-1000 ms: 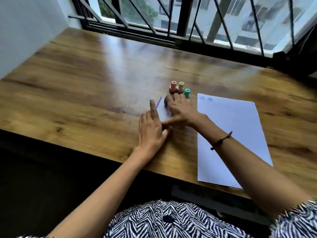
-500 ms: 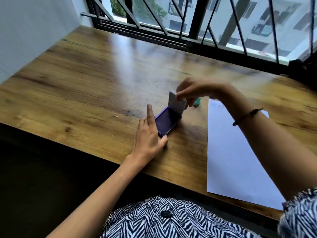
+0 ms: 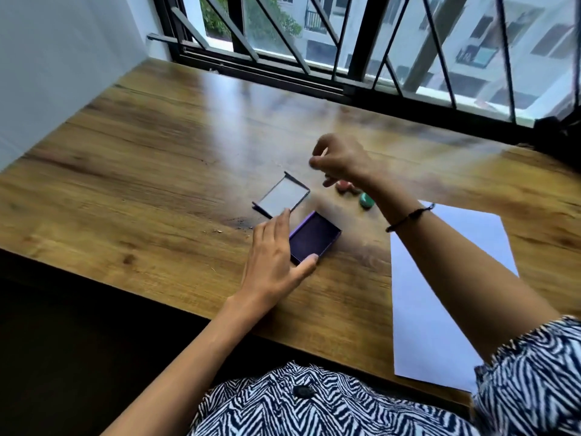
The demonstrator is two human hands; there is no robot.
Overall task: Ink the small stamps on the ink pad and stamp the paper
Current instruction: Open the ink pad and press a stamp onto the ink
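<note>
A purple ink pad [image 3: 314, 237] lies uncovered on the wooden table. My left hand [image 3: 273, 262] steadies it, thumb at its near corner and fingers along its left side. Its clear lid [image 3: 281, 196] lies flat just beyond it, inner side up. My right hand [image 3: 339, 162] hovers above the table past the lid, fingers loosely curled and holding nothing. Under that hand stand a reddish small stamp [image 3: 344, 187] and a green stamp [image 3: 366, 201], both blurred and partly hidden. White paper [image 3: 440, 278] lies to the right, partly beneath my right forearm.
The wooden table [image 3: 141, 171] runs left to a white wall [image 3: 63, 73] and back to a black window grille [image 3: 314, 58]. Small dark specks [image 3: 239, 223] lie beside the lid. The table's near edge is close to my body.
My right hand lifted the lid off the ink pad, set it down flat behind the pad and let go. My left hand stayed at the pad.
</note>
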